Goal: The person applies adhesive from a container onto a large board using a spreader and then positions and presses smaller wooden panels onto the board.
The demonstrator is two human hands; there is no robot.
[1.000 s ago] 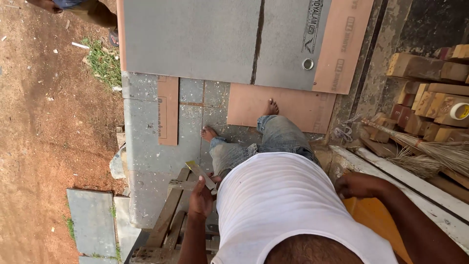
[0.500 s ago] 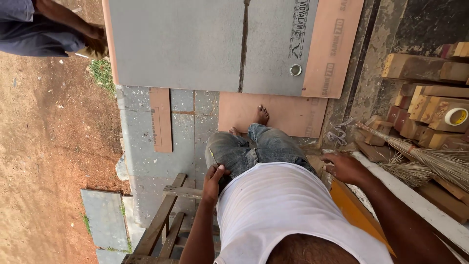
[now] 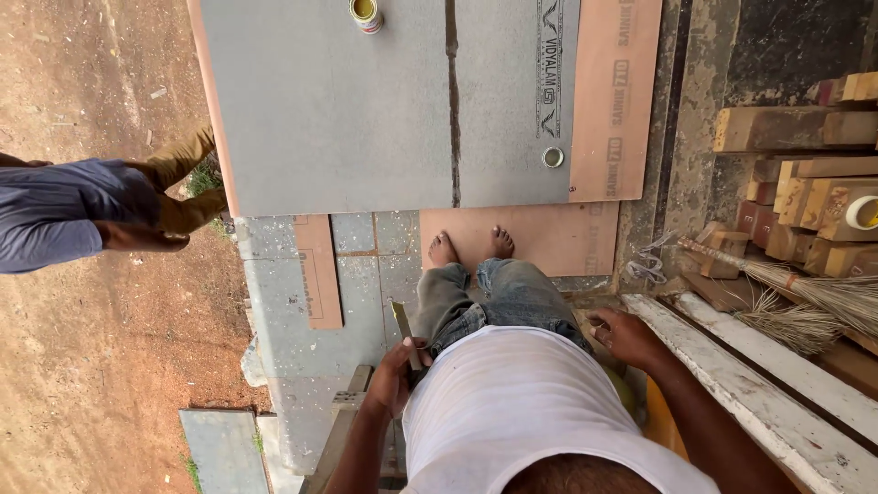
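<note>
**Flat tool in hand above the grey sheets**

While you look straight down past your white shirt, your left hand (image 3: 395,373) is clamped on a slim flat tool (image 3: 403,331), its pale blade pointing away from you over the grey paving. Your right hand (image 3: 625,335) rests with fingers curled loosely near your hip, holding nothing that can be made out, just beside the worn white plank (image 3: 759,393).

Keep the blade turned away from your jeans and bare feet (image 3: 471,247), which stand on the pinkish-brown board (image 3: 558,240), and keep a firm grip low on the handle so the tip stays steady. Mind the other person in a blue shirt (image 3: 64,212) bending at the edge of the red dirt, well apart from you.

A large grey laminate sheet (image 3: 347,110) lies ahead, split by a dark seam; a long dark printed strip runs along its right-hand part, and the pinkish board beside it carries faint repeated printing. A small yellow-lidded tin (image 3: 367,13) sits at the sheet's far edge, a little round cap (image 3: 552,156) nearer you. Cut timber blocks (image 3: 805,183), a tape roll (image 3: 862,212) and a straw broom (image 3: 805,293) crowd the right.
</note>
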